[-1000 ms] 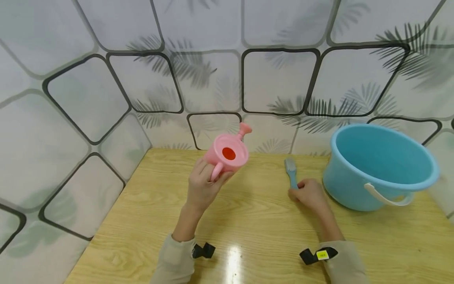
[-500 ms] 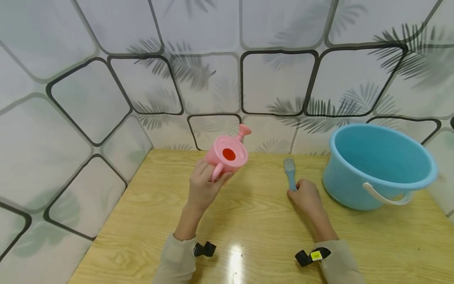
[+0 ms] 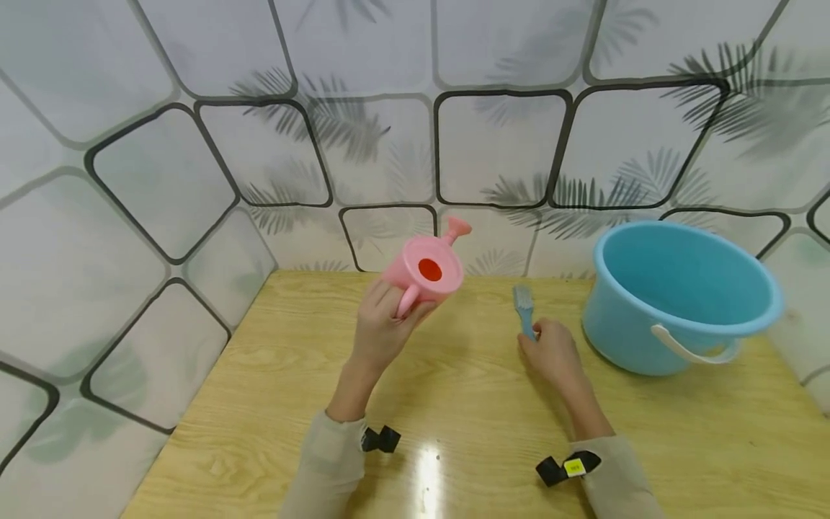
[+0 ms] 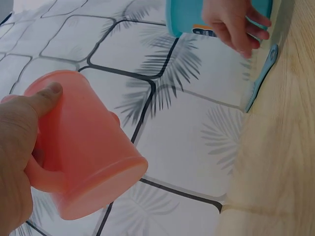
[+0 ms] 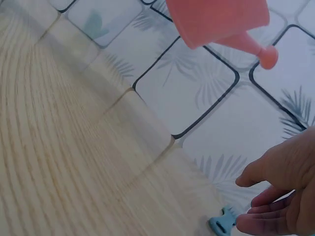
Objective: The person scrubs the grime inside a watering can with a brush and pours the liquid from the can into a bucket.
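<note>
In the head view a pink toy watering can (image 3: 405, 265) is held up over the table, tilted so its red-looking top opening faces me. My left hand (image 3: 379, 328) grips it by the handle, and the left wrist view shows the thumb (image 4: 47, 98) pressed along its side. A small blue toy rake (image 3: 524, 306) lies on the table, tines pointing to the wall. My right hand (image 3: 554, 353) is at its handle end. In the right wrist view the thumb and fingers (image 5: 268, 221) are spread apart close to the rake's handle (image 5: 224, 223), not closed round it.
A large blue bucket (image 3: 648, 331) with a white handle (image 3: 687, 346) stands right of my right hand. Behind the wooden table (image 3: 467, 404) rises a patterned wall covering (image 3: 499, 151), which also borders the left side.
The watering can and left hand have shifted slightly right and up in the head view. The right hand stays by the rake's handle; the whole view has drifted a little.
</note>
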Available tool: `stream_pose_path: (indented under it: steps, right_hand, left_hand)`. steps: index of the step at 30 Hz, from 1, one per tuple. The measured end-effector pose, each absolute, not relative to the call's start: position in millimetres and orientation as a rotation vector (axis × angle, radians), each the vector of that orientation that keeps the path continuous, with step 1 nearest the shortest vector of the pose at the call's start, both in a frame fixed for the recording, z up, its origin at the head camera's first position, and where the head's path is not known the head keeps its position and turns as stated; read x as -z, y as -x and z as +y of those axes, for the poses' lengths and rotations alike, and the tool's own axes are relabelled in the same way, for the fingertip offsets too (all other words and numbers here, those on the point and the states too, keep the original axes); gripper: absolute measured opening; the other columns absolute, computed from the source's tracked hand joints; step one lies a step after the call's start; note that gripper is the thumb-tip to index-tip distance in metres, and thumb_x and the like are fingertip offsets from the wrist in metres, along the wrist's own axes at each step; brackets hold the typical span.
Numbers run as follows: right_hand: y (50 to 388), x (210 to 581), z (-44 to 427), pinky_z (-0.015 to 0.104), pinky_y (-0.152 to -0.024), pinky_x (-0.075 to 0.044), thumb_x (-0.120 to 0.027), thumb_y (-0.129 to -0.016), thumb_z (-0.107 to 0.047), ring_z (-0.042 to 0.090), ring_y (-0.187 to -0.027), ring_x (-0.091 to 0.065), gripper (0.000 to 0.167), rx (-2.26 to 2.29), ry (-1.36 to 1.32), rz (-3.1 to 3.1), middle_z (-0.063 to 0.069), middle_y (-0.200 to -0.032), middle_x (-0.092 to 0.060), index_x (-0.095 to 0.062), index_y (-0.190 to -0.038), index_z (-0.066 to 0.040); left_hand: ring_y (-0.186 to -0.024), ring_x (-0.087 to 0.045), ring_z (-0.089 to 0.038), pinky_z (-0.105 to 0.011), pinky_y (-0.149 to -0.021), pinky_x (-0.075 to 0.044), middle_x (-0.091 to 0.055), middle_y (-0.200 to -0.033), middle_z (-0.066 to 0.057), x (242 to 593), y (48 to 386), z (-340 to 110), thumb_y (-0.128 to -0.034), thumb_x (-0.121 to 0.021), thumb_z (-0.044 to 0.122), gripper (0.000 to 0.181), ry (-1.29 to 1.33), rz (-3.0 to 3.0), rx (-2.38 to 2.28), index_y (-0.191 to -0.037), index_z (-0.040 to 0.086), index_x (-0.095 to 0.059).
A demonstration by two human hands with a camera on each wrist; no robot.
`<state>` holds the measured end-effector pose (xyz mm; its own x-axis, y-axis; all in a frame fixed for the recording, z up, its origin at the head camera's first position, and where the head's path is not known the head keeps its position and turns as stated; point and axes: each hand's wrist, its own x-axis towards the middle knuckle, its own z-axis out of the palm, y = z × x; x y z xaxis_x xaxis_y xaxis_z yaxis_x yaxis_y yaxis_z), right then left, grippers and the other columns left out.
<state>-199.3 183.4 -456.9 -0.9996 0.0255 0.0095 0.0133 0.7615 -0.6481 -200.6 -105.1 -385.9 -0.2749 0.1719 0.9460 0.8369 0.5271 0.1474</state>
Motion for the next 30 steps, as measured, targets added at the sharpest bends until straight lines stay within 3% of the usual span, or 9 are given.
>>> stream_pose_path:
  steps: [2,5,11,16,20,25,27,30]
  right_hand:
    - [192.1,448.6,185.2,0.05,-0.077,-0.053,-0.058,-0.095,-0.021,0.037,-0.091,-0.063,0.042,-1.103,0.008,-2.88,0.03,-0.108,-0.063,-0.06,-0.118,0.014]
    - [179.9,433.7,187.8,0.052,-0.079,-0.054,-0.058,-0.096,-0.018,0.042,-0.096,-0.064,0.042,-1.147,-0.036,-2.794,0.032,-0.109,-0.063,-0.058,-0.122,0.015]
    - [156.1,407.1,191.7,0.049,-0.076,-0.055,-0.054,-0.099,-0.013,0.036,-0.088,-0.067,0.033,-1.131,-0.141,-2.653,0.026,-0.107,-0.066,-0.061,-0.122,0.01]
    - [137.3,383.9,196.7,0.048,-0.074,-0.054,-0.054,-0.1,-0.011,0.033,-0.085,-0.066,0.028,-1.086,-0.16,-2.539,0.023,-0.107,-0.067,-0.064,-0.119,0.007]
    - [125.2,362.4,206.7,0.035,-0.065,-0.052,-0.055,-0.1,-0.01,0.029,-0.078,-0.063,0.026,-1.026,-0.17,-2.439,0.021,-0.105,-0.067,-0.065,-0.117,0.006]
    - [118.3,341.4,232.5,0.017,-0.063,-0.041,-0.057,-0.097,-0.009,0.017,-0.072,-0.056,0.025,-0.937,-0.081,-2.308,0.02,-0.101,-0.068,-0.068,-0.115,0.005]
    - [117.9,334.0,246.5,0.018,-0.065,-0.038,-0.055,-0.097,-0.011,0.014,-0.073,-0.053,0.027,-0.9,0.011,-2.283,0.019,-0.103,-0.069,-0.068,-0.116,0.003]
    - [119.1,325.1,270.8,0.028,-0.067,-0.041,-0.051,-0.098,-0.016,0.021,-0.078,-0.057,0.032,-0.858,0.166,-2.283,0.021,-0.106,-0.068,-0.068,-0.119,0.002]
  left_hand:
    - [-0.066,-0.042,-0.021,-0.034,-0.062,-0.038,-0.044,-0.068,-0.005,381.0,202.7,-99.3,-0.0806,-0.082,0.027,0.044,0.882,-1.755,0.812,-0.069,0.008,-0.044]
    - [-0.069,-0.043,-0.022,-0.034,-0.062,-0.038,-0.043,-0.069,-0.005,373.2,205.5,-90.8,-0.0791,-0.084,0.024,0.045,0.926,-1.751,0.778,-0.07,0.008,-0.043]
    - [-0.071,-0.043,-0.024,-0.036,-0.064,-0.039,-0.043,-0.069,-0.006,359.9,211.3,-72.4,-0.071,-0.088,0.016,0.047,0.978,-1.751,0.72,-0.07,0.007,-0.042]
    - [-0.07,-0.044,-0.025,-0.038,-0.069,-0.041,-0.039,-0.066,-0.006,351.9,216.6,-54.4,-0.0705,-0.089,0.015,0.05,1.02,-1.742,0.702,-0.068,0.006,-0.039]
    - [-0.07,-0.046,-0.026,-0.04,-0.071,-0.043,-0.038,-0.065,-0.006,346.0,221.0,-38.9,-0.0708,-0.089,0.018,0.052,1.038,-1.715,0.669,-0.067,0.007,-0.038]
    - [-0.069,-0.047,-0.024,-0.033,-0.066,-0.043,-0.041,-0.066,-0.005,340.4,223.8,-17.0,-0.0701,-0.09,0.022,0.051,1.058,-1.706,0.612,-0.069,0.008,-0.041]
    - [-0.07,-0.048,-0.024,-0.031,-0.065,-0.044,-0.043,-0.066,-0.006,337.5,224.9,-8.7,-0.0703,-0.09,0.023,0.05,1.07,-1.708,0.604,-0.069,0.007,-0.043]
    - [-0.072,-0.049,-0.025,-0.032,-0.067,-0.045,-0.046,-0.067,-0.006,332.2,226.5,3.0,-0.0716,-0.088,0.025,0.047,1.087,-1.713,0.598,-0.07,0.007,-0.045]
